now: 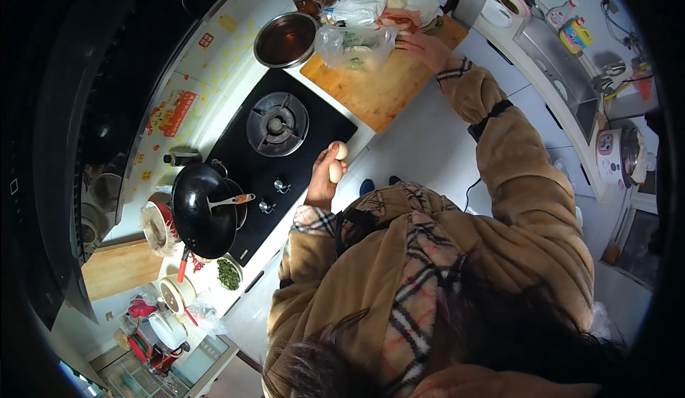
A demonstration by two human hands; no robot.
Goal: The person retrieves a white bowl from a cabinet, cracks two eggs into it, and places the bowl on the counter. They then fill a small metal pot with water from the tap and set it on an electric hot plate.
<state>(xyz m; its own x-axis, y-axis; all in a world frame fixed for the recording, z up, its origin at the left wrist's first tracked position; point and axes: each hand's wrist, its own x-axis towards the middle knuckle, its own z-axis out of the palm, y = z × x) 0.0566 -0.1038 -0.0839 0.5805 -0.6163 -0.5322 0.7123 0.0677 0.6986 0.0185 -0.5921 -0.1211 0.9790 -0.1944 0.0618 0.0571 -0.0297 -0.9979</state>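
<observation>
My left hand [323,178] is closed around two pale eggs, an upper egg [340,150] and a lower egg [335,172], beside the front edge of the black gas stove [307,116]. My right arm reaches forward over the right end of the wooden cutting board [382,98]. There my right hand [428,50] is at a reddish translucent plastic bag [401,21]. Its fingers blend with the bag, so their grip is unclear. A clear plastic bag [354,46] lies on the board to the left of it.
A black wok [203,212] with a spatula [232,200] sits on the left burner. Beyond the stove stands a steel bowl of dark liquid [285,39]. Chopped greens [228,274] fill a dish near the wok. A sink [546,59] and a white cooker [615,155] are at right.
</observation>
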